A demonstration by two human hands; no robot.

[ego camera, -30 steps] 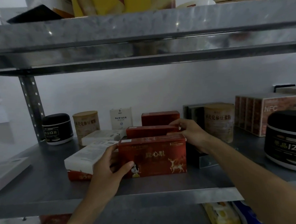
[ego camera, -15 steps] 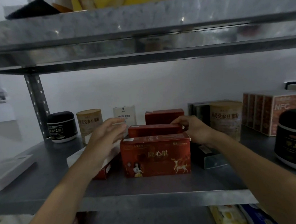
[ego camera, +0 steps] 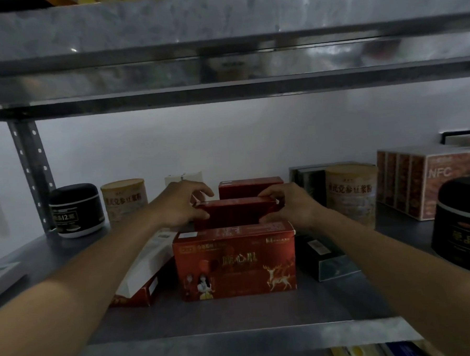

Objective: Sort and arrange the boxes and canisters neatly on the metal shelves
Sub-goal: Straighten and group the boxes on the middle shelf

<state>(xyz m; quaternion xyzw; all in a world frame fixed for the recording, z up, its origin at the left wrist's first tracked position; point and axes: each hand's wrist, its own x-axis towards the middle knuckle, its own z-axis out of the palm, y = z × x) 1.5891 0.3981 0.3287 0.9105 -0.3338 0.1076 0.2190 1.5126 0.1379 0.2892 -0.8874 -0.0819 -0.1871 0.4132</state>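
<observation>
Three red boxes stand in a row going back on the metal shelf (ego camera: 237,341). The front red box (ego camera: 234,262) shows a deer print. Behind it is the middle red box (ego camera: 234,212), tilted a little. My left hand (ego camera: 182,203) grips its left end and my right hand (ego camera: 289,205) grips its right end. The rear red box (ego camera: 249,187) stands by the wall. A white-topped box (ego camera: 146,264) leans on a low red box left of the front one.
A black canister (ego camera: 76,210), a tan canister (ego camera: 125,201) and a small white box (ego camera: 183,177) stand at the back left. A tan canister (ego camera: 351,193), dark boxes (ego camera: 323,257), an NFC carton (ego camera: 432,179) and a large black canister (ego camera: 465,228) are on the right. The upper shelf (ego camera: 221,42) hangs low overhead.
My left hand left the front red box, passed over the white box and took the middle red box's left end. My right hand stayed on its right end. The box now sits tilted.
</observation>
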